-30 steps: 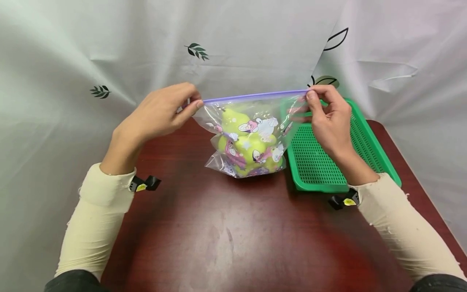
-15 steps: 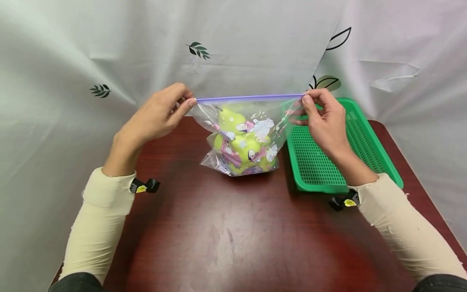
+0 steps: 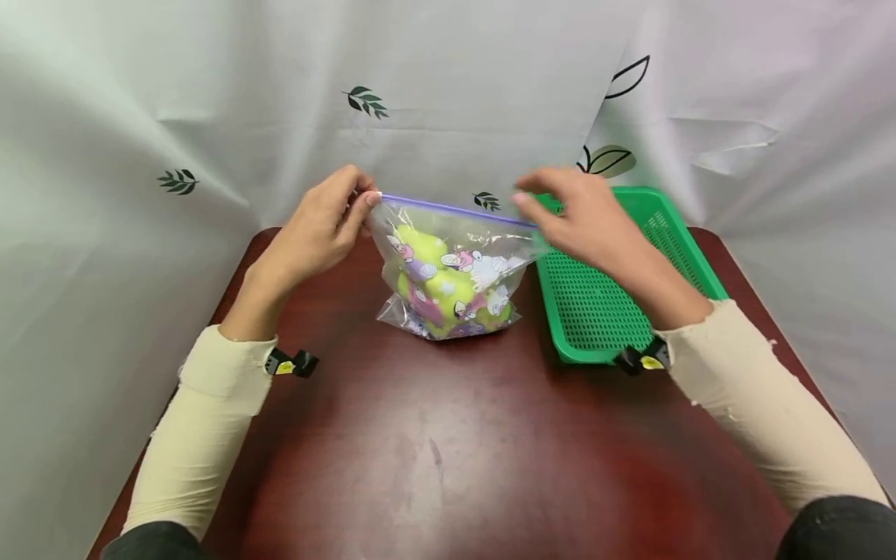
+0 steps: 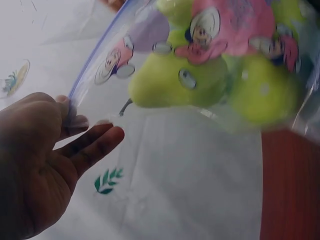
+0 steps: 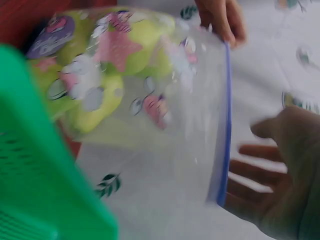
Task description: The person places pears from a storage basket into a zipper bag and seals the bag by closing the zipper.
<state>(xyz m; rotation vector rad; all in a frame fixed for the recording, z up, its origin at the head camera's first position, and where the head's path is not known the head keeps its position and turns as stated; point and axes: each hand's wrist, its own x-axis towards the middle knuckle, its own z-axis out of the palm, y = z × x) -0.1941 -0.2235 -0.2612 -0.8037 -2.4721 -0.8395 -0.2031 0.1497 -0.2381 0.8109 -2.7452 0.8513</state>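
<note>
A clear zip bag (image 3: 514, 253) with cartoon prints and a purple zip strip (image 3: 455, 208) holds several yellow-green pears (image 3: 420, 243). My left hand (image 3: 323, 218) pinches the bag's upper left corner between thumb and finger. The left wrist view shows a pear (image 4: 175, 82) with its stem through the plastic, and the other fingers (image 4: 95, 147) extended beside the bag. At the strip's right end, my right hand (image 3: 584, 218) is blurred. Its fingers are spread and apart from each other in the right wrist view, with nothing pinched. The bag's top slants down toward the right.
A green plastic basket (image 3: 591, 356) with a perforated bottom stands on the right of the dark red table (image 3: 434, 435), beneath my right forearm. Behind the table hangs a pale curtain (image 3: 448, 78) with leaf prints.
My right hand has let go of the bag's right corner and moved left. That end of the strip has dropped. My left hand keeps its pinch; the bag has shifted slightly left.
</note>
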